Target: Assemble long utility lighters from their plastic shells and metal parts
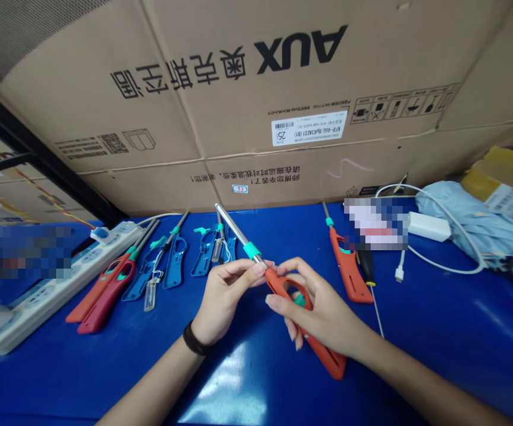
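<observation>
1. The left hand (225, 296) is closed, thumb and fingertips pinching the orange long-nosed lighter (298, 313) just behind its teal collar (251, 250); a black wristband (195, 339) circles that wrist
2. The right hand (322, 313) is curled around the lighter's body, gripping it near the loop-shaped handle. The lighter is held in the air over the blue table (460, 337), steel nozzle (234, 228) pointing away from the person
3. A large cardboard box (256, 106) stands behind the table, its printing upside down from this view: "AUX" and 奥克斯空调 in black, plus a white label (309, 126) with a barcode, a model code starting KFR-46G, and "25"
4. On the left lie two red lighters (105, 302) and several blue lighters (176, 260) beside a white power strip (56, 290)
5. On the right lie another orange lighter (349, 272), touching a screwdriver (367, 266), then a white charger (422, 226) with its cable and pale blue folded fabric (473, 219)
6. Two blurred patches (376, 223) hide whatever lies beneath them
</observation>
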Demonstrator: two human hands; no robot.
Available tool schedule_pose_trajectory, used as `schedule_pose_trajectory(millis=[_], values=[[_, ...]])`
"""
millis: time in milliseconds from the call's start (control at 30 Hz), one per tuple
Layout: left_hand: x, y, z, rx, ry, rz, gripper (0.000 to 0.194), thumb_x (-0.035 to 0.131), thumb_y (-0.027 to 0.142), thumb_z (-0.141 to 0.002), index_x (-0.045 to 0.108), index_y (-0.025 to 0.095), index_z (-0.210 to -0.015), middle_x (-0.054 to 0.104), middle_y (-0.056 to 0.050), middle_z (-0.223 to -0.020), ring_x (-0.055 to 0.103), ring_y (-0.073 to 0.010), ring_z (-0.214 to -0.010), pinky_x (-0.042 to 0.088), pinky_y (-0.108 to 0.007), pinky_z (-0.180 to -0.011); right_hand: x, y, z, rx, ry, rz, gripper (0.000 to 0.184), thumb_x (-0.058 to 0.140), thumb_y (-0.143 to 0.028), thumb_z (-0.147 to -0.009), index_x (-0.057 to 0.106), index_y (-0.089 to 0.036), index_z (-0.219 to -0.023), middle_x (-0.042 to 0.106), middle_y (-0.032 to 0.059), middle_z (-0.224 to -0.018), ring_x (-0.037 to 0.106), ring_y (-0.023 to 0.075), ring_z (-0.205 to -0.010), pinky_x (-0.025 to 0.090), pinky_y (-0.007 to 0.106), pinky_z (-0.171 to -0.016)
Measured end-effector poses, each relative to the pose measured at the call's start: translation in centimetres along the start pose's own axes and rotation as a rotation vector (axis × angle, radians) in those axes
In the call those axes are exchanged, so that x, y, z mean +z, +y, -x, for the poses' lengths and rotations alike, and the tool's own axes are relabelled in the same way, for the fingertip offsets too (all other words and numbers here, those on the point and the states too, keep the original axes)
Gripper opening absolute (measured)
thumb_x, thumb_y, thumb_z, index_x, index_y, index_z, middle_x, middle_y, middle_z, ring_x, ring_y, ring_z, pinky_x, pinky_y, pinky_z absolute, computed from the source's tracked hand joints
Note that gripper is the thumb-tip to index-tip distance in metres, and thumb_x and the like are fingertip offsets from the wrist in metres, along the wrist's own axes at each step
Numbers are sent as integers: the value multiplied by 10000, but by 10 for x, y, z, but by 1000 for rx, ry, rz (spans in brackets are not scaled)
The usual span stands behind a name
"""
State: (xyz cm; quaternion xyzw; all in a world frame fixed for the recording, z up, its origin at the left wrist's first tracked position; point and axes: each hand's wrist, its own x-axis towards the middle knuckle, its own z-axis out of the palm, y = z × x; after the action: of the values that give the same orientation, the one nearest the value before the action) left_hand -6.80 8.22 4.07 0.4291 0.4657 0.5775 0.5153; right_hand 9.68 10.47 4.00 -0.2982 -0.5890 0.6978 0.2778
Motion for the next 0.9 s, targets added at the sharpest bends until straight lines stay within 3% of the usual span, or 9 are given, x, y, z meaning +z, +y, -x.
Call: schedule_pose_trajectory(millis=[133,200,467,600,733,900], values=[[2,-3,-1,-23,67,-21,156,732,320,-721,747,177,-780,743,-52,-845,679,-163,-817,543,-222,-742,-1,7,0,-150,158,339,217,476,-397,-889,412,-227,-1009,525,-68,-644,511,71,-413,440,184,-382],[4,-5,-1,-44,86,-26,166,736,319,-714,745,167,-782,740,-50,-832,678,-162,-802,550,-228,-734,-2,9,-1,-212,200,461,203,504,-365,-875,421,-216,-985,546,-48,-678,532,83,-476,450,203,-446],[11,-7,0,-97,137,0,168,735,325,-716,741,167,-772,728,-35,-791,660,-120,-736,545,-187,-689,-4,12,-1,-336,264,654,86,505,-278,-878,488,-214,-933,622,-1,-810,591,125,-675,476,260,-637],[11,-7,1,-104,113,40,149,730,316,-720,741,180,-779,720,-28,-804,653,-124,-771,547,-188,-684,-9,12,-2,-238,213,550,164,508,-358,-883,511,-209,-951,608,-14,-716,594,128,-611,512,265,-567],[10,-7,2,-121,90,48,129,720,308,-732,737,183,-757,705,-11,-773,633,-102,-732,543,-174,-653,-10,13,-5,-158,95,263,224,511,-404,-877,516,-196,-962,637,26,-824,637,150,-717,551,237,-493],[10,-3,5,-50,92,28,93,719,281,-739,740,194,-764,718,2,-775,644,-89,-728,533,-145,-653,-8,10,-7,-131,92,137,259,639,-381,-793,532,-182,-919,635,25,-844,613,120,-654,546,216,-470]])
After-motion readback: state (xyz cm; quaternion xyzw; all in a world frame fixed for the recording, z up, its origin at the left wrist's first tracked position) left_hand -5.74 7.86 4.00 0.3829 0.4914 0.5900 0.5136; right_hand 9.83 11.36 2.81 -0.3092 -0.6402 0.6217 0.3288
